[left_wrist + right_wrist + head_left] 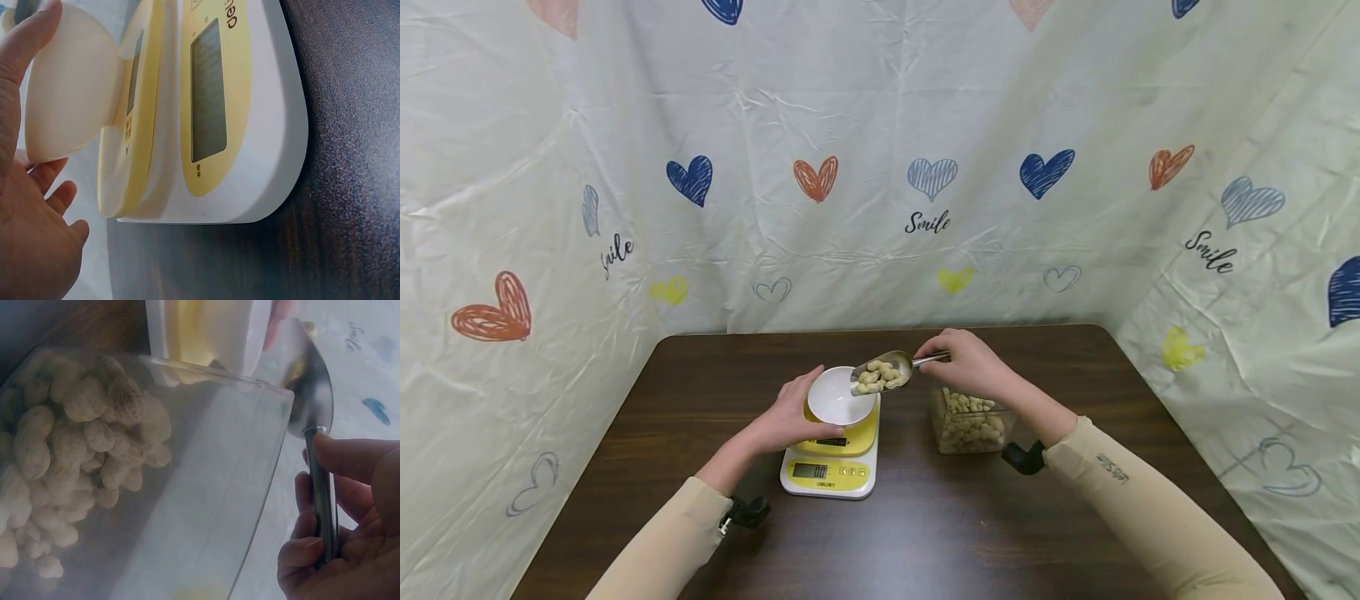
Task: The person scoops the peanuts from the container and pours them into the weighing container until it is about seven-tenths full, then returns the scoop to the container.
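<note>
My left hand (795, 415) holds a white bowl (835, 398) at its sides, thumb and fingers spread around it. The bowl is at the yellow platform of a kitchen scale (827, 479), whose display shows 0.0. In my right hand (972, 364) is the handle of a metal scoop (904, 362), gripped by curled fingers, as the right wrist view also shows. Several unshelled peanuts (880, 377) lie in the scoop, its lip over the bowl's right rim. The visible inside of the bowl is bare white.
A clear plastic box (951, 442) with many peanuts (69, 444) stands right of the scale, partly beneath my right hand. Dark wooden table (925, 533) lies around them. A white curtain (865, 108) printed with hearts hangs behind and at both sides.
</note>
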`<control>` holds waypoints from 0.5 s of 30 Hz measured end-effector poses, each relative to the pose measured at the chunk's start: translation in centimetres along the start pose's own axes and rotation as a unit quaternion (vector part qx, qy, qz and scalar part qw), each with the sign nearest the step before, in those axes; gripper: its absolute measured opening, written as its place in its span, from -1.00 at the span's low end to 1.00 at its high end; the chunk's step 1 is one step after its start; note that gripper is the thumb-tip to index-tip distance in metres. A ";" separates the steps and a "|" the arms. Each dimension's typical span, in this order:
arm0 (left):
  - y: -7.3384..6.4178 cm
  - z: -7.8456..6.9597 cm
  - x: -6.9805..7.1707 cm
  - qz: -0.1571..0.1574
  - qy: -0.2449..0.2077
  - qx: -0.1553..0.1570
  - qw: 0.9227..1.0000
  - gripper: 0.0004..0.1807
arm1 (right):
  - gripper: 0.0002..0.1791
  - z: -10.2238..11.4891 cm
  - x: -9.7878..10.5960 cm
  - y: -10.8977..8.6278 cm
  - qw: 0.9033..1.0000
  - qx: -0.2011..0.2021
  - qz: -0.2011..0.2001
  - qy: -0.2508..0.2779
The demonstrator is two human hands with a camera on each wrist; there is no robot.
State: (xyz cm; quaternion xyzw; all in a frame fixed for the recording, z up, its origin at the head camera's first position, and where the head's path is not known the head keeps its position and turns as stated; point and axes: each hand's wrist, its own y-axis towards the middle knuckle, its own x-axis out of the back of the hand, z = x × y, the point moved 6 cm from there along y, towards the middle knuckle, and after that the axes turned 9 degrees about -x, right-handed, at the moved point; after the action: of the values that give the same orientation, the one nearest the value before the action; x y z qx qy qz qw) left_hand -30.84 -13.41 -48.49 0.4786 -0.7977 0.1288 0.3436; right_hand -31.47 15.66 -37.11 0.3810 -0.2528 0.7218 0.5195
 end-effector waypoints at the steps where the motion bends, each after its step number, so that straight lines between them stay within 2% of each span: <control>1: 0.0 0.0 0.0 -0.001 0.000 -0.001 1.000 0.36 | -0.81 0.1 0.0 0.0 1.000 0.001 -0.001 -0.005; 8: 0.0 -0.1 0.1 -0.006 0.006 -0.006 1.000 0.32 | -0.82 0.9 -0.3 0.3 0.998 0.022 -0.016 -0.050; 15: 0.1 0.0 0.1 -0.005 0.014 -0.007 1.000 0.31 | -0.82 1.7 0.0 0.2 0.994 0.025 -0.040 -0.101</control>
State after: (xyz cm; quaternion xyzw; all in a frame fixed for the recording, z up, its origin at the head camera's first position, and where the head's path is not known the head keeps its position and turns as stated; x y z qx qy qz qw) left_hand -30.96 -13.38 -48.39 0.4787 -0.7912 0.1281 0.3583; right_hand -31.13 14.30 -36.07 0.4748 -0.2706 0.6643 0.5100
